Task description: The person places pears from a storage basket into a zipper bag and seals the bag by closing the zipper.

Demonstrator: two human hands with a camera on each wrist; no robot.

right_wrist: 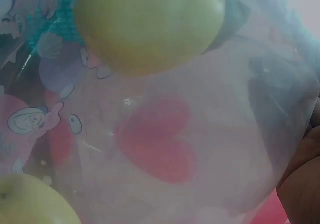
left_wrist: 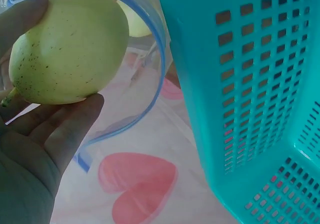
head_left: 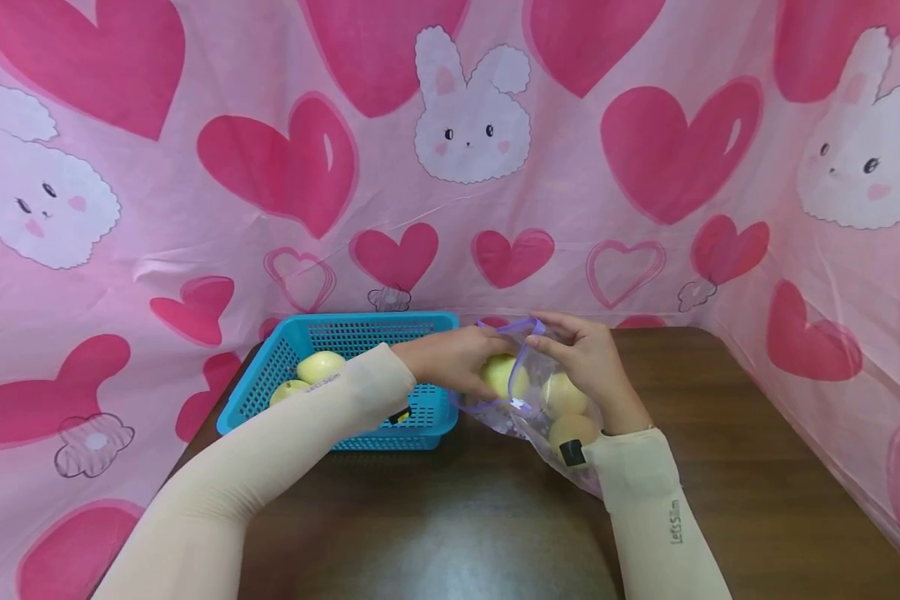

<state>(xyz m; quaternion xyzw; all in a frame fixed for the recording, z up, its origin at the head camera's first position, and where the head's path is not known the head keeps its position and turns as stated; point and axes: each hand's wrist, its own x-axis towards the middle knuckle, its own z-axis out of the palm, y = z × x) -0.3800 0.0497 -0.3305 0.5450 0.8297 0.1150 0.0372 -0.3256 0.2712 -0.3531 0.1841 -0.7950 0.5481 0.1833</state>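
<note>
In the head view my left hand [head_left: 457,358] grips a pale green pear [head_left: 501,377] at the mouth of a clear printed zip bag [head_left: 542,364]. The left wrist view shows this pear [left_wrist: 70,49] close up, speckled near its stem, with thumb and fingers around it inside the purple-blue bag rim [left_wrist: 161,49]. My right hand [head_left: 588,358] pinches the bag's far edge between thumb and fingers. Lower in the bag lie two yellowish pears [head_left: 564,396]. Through the clear film, the right wrist view shows the held pear [right_wrist: 150,26] above another pear [right_wrist: 32,201].
A blue slotted basket [head_left: 420,439] stands left of the bag, with pears [head_left: 320,367] at its left side. My left forearm crosses over its front part. Beneath is a dark wooden table [head_left: 435,517], bordered by a pink heart-patterned cloth [head_left: 555,200].
</note>
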